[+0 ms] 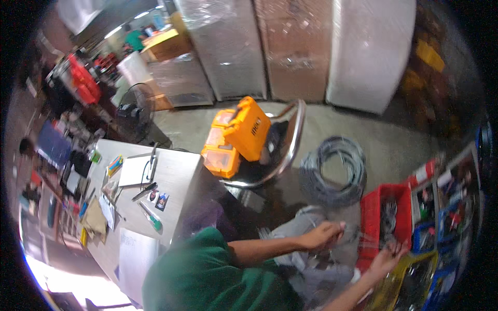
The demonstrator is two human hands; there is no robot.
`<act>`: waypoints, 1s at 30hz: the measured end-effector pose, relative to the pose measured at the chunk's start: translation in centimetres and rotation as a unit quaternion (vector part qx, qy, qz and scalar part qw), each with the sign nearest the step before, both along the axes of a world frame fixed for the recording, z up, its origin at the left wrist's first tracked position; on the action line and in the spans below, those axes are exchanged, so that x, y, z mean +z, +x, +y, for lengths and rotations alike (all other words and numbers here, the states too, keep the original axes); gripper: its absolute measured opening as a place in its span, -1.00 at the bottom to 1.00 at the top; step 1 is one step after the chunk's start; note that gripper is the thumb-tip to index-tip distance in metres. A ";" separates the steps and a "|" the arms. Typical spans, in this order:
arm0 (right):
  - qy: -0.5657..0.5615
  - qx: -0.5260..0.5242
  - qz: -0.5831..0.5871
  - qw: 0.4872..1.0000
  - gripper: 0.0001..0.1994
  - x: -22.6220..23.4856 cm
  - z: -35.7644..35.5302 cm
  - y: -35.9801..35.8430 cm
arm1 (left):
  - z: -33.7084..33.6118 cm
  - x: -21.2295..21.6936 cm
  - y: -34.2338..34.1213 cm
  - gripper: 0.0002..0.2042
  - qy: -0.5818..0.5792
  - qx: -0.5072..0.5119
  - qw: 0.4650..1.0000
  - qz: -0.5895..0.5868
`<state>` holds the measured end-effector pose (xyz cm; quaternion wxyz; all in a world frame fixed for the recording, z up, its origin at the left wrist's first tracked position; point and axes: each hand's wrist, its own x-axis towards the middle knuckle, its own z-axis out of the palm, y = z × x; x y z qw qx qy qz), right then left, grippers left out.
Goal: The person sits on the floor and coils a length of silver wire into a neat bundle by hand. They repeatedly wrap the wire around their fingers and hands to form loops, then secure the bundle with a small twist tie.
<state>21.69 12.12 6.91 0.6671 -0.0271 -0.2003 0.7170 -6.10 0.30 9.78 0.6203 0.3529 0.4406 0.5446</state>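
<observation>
My left hand is closed, with its fingertips pressed together. A grey-white plastic bag lies below and beside it. To the right, my right hand is closed in a pinch at the near end of a red bin. Some thin pale strands show between the two hands, but blur hides what they are and which fingers hold them. Small metallic-looking pieces lie inside the red bin. A yellow bin with dark contents stands just right of my right hand.
A coil of grey cable lies on the floor ahead. An orange plastic case rests on a metal-framed chair. At left is a desk with papers and tools. Blue bins stand at right; wrapped tall boxes line the back.
</observation>
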 end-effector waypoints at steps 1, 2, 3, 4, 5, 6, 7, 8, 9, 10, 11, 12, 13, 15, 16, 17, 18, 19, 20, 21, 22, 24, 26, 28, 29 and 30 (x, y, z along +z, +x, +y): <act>-0.005 0.009 -0.054 0.998 -0.61 0.2 -0.1 -0.1 | 0.1 -0.1 0.8 -0.53 0.005 -0.001 0.998 0.069; -0.032 0.026 -0.036 0.999 -0.61 0.2 -0.1 -0.7 | 0.1 -0.5 0.4 -0.52 0.000 -0.011 0.994 0.107; -0.082 0.001 -0.046 0.996 -0.60 0.6 -0.1 -1.0 | 0.3 -0.8 0.4 -0.52 0.070 0.019 0.987 0.144; -0.081 -0.027 -0.094 0.992 -0.60 1.1 0.0 -1.4 | 0.1 -1.2 0.1 -0.53 0.028 0.004 0.983 0.180; -0.065 -0.019 -0.080 0.995 -0.60 1.8 0.3 -2.0 | 0.1 -1.4 0.0 -0.53 -0.069 -0.006 0.994 0.080; -0.112 -0.066 -0.079 0.988 -0.62 2.6 0.7 -2.7 | 0.2 -1.5 -0.2 -0.56 -0.084 0.004 0.994 0.066; -0.099 -0.052 -0.060 0.992 -0.60 3.6 1.1 -3.3 | 0.1 -1.6 0.0 -0.58 -0.100 -0.005 0.995 -0.019; -0.063 -0.074 -0.113 0.989 -0.66 4.5 1.7 -4.2 | 0.2 -1.6 0.0 -0.60 -0.127 0.015 0.987 -0.096; -0.095 -0.110 -0.152 0.978 -0.63 5.4 1.8 -4.9 | 0.1 -1.4 0.0 -0.61 -0.124 0.010 0.986 -0.112; -0.088 -0.122 -0.187 0.971 -0.60 6.2 2.2 -5.8 | 0.2 -1.2 0.1 -0.62 -0.103 0.012 0.985 -0.138; -0.116 -0.140 -0.188 0.965 -0.61 6.9 2.3 -6.4 | 0.1 -0.9 0.3 -0.63 -0.105 0.016 0.980 -0.167; -0.124 -0.148 -0.188 0.963 -0.62 7.4 2.4 -7.1 | 0.3 -0.7 0.4 -0.63 -0.129 0.023 0.977 -0.167; -0.098 -0.135 -0.187 0.968 -0.62 7.8 2.4 -7.4 | 0.3 -0.4 0.6 -0.63 -0.135 0.024 0.975 -0.177; -0.107 -0.119 -0.190 0.969 -0.65 7.9 2.6 -7.6 | 0.5 0.1 1.2 -0.64 -0.146 0.058 0.972 -0.172; -0.124 -0.118 -0.197 0.965 -0.66 7.8 2.6 -7.5 | 0.4 0.2 1.3 -0.63 -0.147 0.060 0.975 -0.153; -0.098 -0.126 -0.217 0.963 -0.66 7.5 2.8 -7.4 | 0.5 0.3 1.4 -0.63 -0.150 0.064 0.978 -0.133; -0.083 -0.144 -0.217 0.962 -0.65 7.2 3.0 -7.1 | 0.5 0.5 1.5 -0.61 -0.162 0.072 0.977 -0.115; -0.089 -0.165 -0.222 0.957 -0.65 6.9 3.3 -6.7 | 0.6 0.6 1.5 -0.60 -0.147 0.086 0.977 -0.130; -0.091 -0.180 -0.230 0.952 -0.64 6.7 3.6 -6.3 | 0.7 0.6 1.4 -0.59 -0.142 0.104 0.973 -0.147; -0.102 -0.201 -0.198 0.954 -0.62 6.6 3.9 -5.9 | 0.8 0.7 1.3 -0.57 -0.128 0.117 0.970 -0.170; -0.124 -0.228 -0.179 0.949 -0.61 6.4 4.1 -5.4 | 0.9 0.8 1.2 -0.56 -0.131 0.136 0.970 -0.150; -0.146 -0.265 -0.153 0.941 -0.58 6.4 4.5 -4.1 | 0.9 1.0 0.9 -0.55 -0.115 0.175 0.970 -0.123; -0.162 -0.274 -0.141 0.937 -0.56 6.3 4.7 -3.1 | 0.4 1.3 0.7 -0.54 -0.100 0.123 0.983 -0.090; -0.149 -0.270 -0.121 0.943 -0.55 6.1 4.8 -1.8 | -0.4 1.5 0.5 -0.52 -0.099 0.092 0.989 -0.053; -0.145 -0.299 -0.101 0.938 -0.57 6.1 5.1 -0.7 | -0.9 1.5 0.3 -0.52 -0.107 0.084 0.990 -0.033; -0.111 -0.319 -0.079 0.938 -0.57 6.3 5.2 0.6 | -1.4 1.5 0.1 -0.51 -0.119 0.082 0.989 -0.016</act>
